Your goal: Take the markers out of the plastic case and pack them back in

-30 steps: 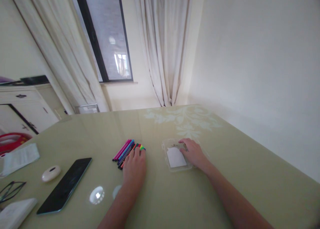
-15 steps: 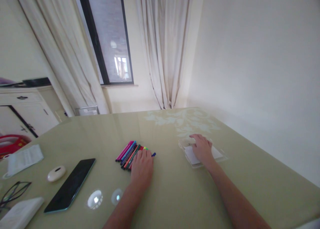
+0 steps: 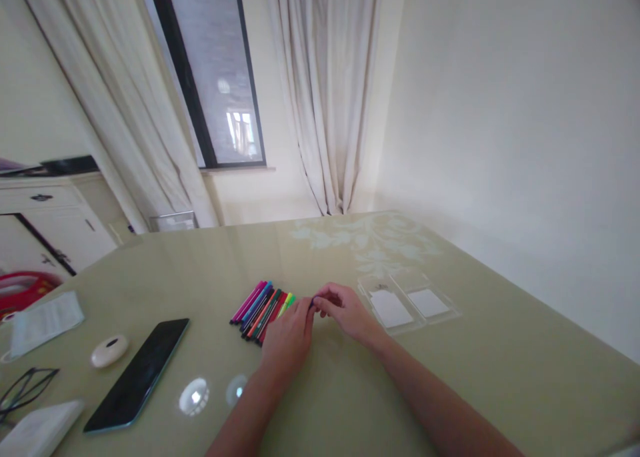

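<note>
Several coloured marker pens [image 3: 260, 310] lie side by side in a slanted row on the table. My left hand [image 3: 287, 337] is at the row's right end, its fingers closed and covering part of a dark blue marker [image 3: 313, 302]. From the right, my right hand [image 3: 347, 314] meets it, thumb and forefinger pinched on the blue marker's end. Most of that marker is hidden by my fingers. Beyond my right hand lies an open clear plastic case [image 3: 417, 322], with white paper cards [image 3: 391, 308] in its two halves.
To the left lie a black phone [image 3: 137, 375], a small white oval case [image 3: 109, 351], a face mask [image 3: 47, 322], glasses [image 3: 25, 390] and a white box [image 3: 43, 430]. A wall [image 3: 525, 177] runs along the table's right side. Lamp reflections show on the glossy tabletop [image 3: 200, 264].
My right hand has left the plastic case and moved left to the blue marker's end beside my left hand. The case and its cards are now uncovered. My left hand has shifted slightly right.
</note>
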Demonstrator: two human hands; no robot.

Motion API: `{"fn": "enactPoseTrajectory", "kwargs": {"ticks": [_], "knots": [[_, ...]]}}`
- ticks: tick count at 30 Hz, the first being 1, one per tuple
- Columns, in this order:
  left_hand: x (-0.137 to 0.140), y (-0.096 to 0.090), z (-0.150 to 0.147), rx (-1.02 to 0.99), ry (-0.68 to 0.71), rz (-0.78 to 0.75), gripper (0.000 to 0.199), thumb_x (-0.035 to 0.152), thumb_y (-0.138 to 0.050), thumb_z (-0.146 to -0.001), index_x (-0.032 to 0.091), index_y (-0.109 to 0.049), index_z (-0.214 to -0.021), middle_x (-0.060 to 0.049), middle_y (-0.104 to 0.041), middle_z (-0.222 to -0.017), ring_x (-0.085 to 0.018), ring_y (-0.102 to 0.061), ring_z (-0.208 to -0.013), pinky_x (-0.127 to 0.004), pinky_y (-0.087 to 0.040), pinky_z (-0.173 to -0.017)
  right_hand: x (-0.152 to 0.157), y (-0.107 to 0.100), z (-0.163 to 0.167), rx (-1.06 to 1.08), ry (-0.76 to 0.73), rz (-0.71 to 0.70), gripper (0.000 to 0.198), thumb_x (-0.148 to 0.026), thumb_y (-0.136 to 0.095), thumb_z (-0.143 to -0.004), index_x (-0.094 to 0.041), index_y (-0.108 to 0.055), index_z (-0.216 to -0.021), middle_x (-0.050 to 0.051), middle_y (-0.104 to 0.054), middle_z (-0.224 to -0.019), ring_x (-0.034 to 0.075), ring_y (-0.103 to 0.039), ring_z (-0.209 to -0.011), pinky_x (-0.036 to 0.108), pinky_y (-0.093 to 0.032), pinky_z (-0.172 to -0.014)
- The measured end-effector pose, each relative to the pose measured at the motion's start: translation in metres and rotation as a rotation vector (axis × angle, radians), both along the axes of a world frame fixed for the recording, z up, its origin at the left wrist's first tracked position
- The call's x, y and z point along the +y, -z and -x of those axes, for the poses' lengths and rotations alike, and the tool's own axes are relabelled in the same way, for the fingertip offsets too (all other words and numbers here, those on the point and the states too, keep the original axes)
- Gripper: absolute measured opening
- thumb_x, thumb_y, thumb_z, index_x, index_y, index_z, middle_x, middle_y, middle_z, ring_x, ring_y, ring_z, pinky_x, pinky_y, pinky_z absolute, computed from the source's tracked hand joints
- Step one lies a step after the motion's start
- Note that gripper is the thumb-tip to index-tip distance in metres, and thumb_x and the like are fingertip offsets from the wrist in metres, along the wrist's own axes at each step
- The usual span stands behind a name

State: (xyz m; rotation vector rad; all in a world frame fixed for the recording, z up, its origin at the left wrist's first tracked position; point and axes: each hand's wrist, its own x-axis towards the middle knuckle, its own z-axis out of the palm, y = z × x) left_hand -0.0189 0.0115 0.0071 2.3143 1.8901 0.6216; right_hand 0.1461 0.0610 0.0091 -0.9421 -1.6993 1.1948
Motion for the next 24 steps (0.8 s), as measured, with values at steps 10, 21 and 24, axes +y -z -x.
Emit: {"fn": "enactPoseTrajectory", "kwargs": {"ticks": [10, 21, 24], "knots": [[-0.002, 0.004, -0.003, -0.004, -0.008, 0.07, 0.035, 0.039, -0.041, -0.107, 0.026, -0.055, -0.136, -0.008, -0.073, -0.122, -0.025, -0.071, -0.109, -0.032, -0.053, -0.084, 0.006, 0.002, -0.016, 0.035, 0.016, 0.071, 0.017, -0.034, -0.07, -0.081, -0.018, -0.068, -0.088, 0.001, -0.07, -0.075, 0.015, -0.064, -0.068, 0.028, -0.049, -0.065], [0.0, 0.007, 0.01, -0.186, 0.171, 0.22, 0.012, 0.021, -0.056, -0.093, 0.02, -0.066, -0.099, -0.006, -0.068, -0.103, -0.022, -0.064, -0.098, -0.034, -0.049, -0.087, 0.019, 0.004, -0.044, -0.876, 0.356, -0.361, 0.017, -0.011, -0.058, -0.085, -0.021, -0.068, -0.094, 0.005, -0.074, -0.092, 0.021, -0.064, -0.091, 0.032, -0.04, -0.085], [0.001, 0.003, 0.015, -0.272, 0.21, 0.319, 0.011, 0.025, -0.063, -0.087, 0.02, -0.068, -0.097, -0.004, -0.068, -0.096, -0.02, -0.064, -0.088, -0.031, -0.048, -0.079, 0.019, 0.005, -0.041, -1.003, 0.363, -0.409, 0.016, -0.013, -0.057, -0.089, -0.021, -0.069, -0.095, 0.006, -0.074, -0.098, 0.023, -0.063, -0.099, 0.035, -0.037, -0.089]]}}
